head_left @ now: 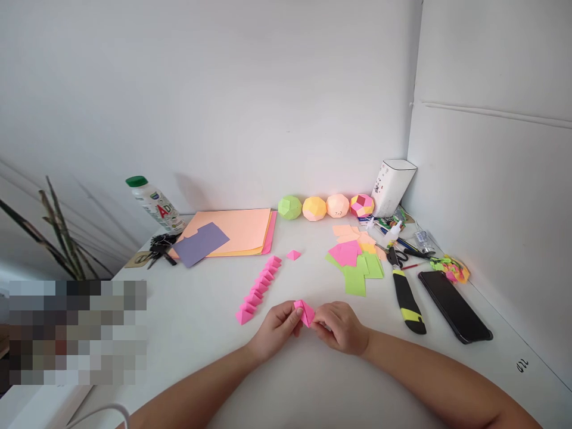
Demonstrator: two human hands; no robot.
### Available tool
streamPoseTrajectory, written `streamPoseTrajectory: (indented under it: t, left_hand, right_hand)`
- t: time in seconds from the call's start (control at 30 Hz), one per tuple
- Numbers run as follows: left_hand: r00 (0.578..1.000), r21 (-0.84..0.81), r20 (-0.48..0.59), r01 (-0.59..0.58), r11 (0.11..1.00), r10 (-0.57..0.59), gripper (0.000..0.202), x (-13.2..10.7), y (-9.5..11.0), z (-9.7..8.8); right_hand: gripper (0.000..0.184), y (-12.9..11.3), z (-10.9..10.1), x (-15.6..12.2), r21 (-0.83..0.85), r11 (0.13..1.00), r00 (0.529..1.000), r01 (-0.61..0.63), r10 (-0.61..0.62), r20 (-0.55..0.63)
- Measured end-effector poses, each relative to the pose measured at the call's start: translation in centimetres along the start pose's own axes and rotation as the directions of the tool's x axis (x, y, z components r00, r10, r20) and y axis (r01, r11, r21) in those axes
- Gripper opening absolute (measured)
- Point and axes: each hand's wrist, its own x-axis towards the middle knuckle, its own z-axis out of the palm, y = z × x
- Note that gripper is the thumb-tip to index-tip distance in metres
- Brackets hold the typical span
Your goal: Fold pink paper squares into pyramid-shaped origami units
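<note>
Both my hands meet over the white table [192, 322] and pinch one small folded pink paper piece [305, 311]. My left hand [277, 329] grips its left side with fingers curled. My right hand [342, 326] grips its right side, fingers closed. Just left of my hands, a row of several folded pink units [259, 289] runs diagonally away from me. One single pink unit [294, 255] lies apart, farther back.
Loose pink, green and orange paper squares [355, 262] lie to the right, beside a black-yellow utility knife [407, 301], scissors [395, 257] and a black phone [453, 305]. Paper balls [325, 206], a white box [393, 186], orange sheets [235, 231], a bottle [154, 202] and keys [159, 245] stand behind.
</note>
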Motion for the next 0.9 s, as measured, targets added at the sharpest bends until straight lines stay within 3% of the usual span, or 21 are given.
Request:
streamPoseTrajectory:
  t: [0.17,0.3,0.43,0.6,0.8,0.9]
  left_hand:
    - [1.0,-0.027,-0.003,0.011,1.0,-0.011,0.04,0.0,-0.1,0.0]
    - [0.999,-0.031,0.039,-0.007,0.999,0.009,0.041,-0.1,0.0,-0.2]
    - [0.997,-0.04,0.075,-0.019,0.999,0.022,0.04,-0.1,-0.1,-0.3]
    - [0.996,-0.13,0.05,0.079,0.988,-0.073,0.035,0.0,-0.7,-0.2]
    - [0.993,-0.136,0.065,0.102,0.985,-0.094,0.039,0.0,-1.3,-0.1]
    - [0.993,-0.137,0.059,0.112,0.984,-0.105,0.039,0.1,-1.3,-0.1]
  right_hand:
    - [0.021,0.2,0.5,0.0,-0.059,0.997,0.997,0.055,-0.058,-0.053]
    - [0.011,0.1,0.4,0.1,-0.129,0.989,0.994,0.067,-0.078,-0.081]
    - [0.021,-0.2,0.0,0.1,-0.163,0.982,0.993,0.097,-0.106,-0.047]
    - [0.024,-0.4,-0.1,0.0,-0.174,0.974,0.989,0.145,-0.143,0.024]
    - [0.014,-0.7,0.2,0.3,-0.083,0.992,0.995,0.098,-0.096,0.026]
    - [0.01,-0.7,0.1,0.3,-0.142,0.968,0.978,0.209,-0.207,0.029]
